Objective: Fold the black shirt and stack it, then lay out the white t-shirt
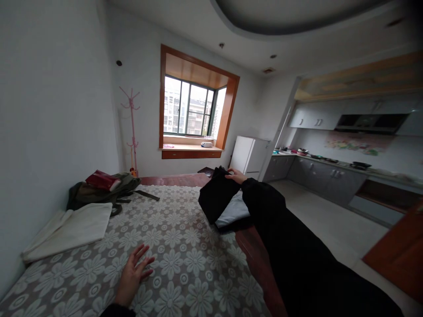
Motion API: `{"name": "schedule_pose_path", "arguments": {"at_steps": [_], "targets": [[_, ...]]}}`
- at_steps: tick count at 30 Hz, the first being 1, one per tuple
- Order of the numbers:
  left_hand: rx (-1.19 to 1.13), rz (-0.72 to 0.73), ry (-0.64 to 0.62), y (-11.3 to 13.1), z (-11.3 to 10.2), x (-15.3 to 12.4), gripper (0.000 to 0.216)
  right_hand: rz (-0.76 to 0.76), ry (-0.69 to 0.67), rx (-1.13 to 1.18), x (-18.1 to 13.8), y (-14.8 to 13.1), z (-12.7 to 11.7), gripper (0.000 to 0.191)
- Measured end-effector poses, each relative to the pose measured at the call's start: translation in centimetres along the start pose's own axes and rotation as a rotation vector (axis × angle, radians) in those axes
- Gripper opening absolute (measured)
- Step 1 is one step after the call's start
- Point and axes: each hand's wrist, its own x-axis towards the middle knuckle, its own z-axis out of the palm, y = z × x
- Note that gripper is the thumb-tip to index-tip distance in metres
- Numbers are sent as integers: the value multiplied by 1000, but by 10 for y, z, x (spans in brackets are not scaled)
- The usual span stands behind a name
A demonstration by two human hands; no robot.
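Black fabric with a pale grey section lies at two o'clock of the flower-patterned tablecloth, its upper edge pinched between the right hand's thumb and fingers. Near seven o'clock, the left hand is empty, fingers loosely spread. An olive backpack sits toward ten.

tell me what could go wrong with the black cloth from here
The black cloth might slip or flop over, since only the right hand holds it, by its upper end; the left hand is apart from it. Lying near the table's right edge, it could also slide off.
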Motion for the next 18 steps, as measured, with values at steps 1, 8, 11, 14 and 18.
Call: {"name": "schedule_pose_path", "arguments": {"at_steps": [1,8,11,14,18], "targets": [[6,1,-2,0,0,-1,66,37,25,-21,0,15,-1,30],[30,9,3,-2,1,-1,66,197,97,-158,-17,102,18,28],[36,9,1,-3,1,0,68,208,115,-194,-12,119,18,31],[50,3,4,-4,0,1,71,238,124,-226,-6,131,15,32],[58,5,0,-7,-2,2,73,300,118,-284,-10,150,17,33]]}}
